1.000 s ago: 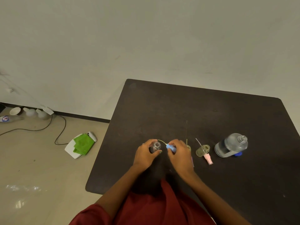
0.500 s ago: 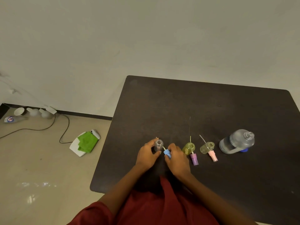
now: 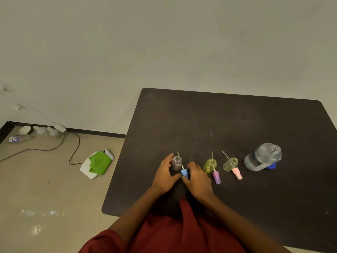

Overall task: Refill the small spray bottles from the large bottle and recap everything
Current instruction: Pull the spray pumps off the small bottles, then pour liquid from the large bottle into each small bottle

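On the dark table [image 3: 237, 115] stands a small clear bottle [image 3: 176, 162], uncapped. My left hand [image 3: 165, 174] sits just left of it with relaxed fingers and holds nothing. My right hand [image 3: 197, 178] pinches the blue spray cap [image 3: 184, 173] low in front of that bottle, its tube slanting up past the neck. To the right stand a yellow-green bottle [image 3: 210, 165] with a purple spray cap [image 3: 217, 177] lying by it, and a pale yellow bottle [image 3: 230, 164] with a pink spray cap [image 3: 237, 173]. The large clear bottle [image 3: 262, 157] is uncapped, its blue lid [image 3: 271, 166] at its base.
A plain wall runs behind the table. On the floor to the left lie a green cloth on a white board [image 3: 99, 163], a black cable [image 3: 73, 147], and bowls [image 3: 25, 129] by the wall. My red clothing fills the near edge.
My right hand brought the blue spray cap from the clear bottle's mouth down in front of it. My left hand loosened off the bottle. The view shifted, showing the other bottles.
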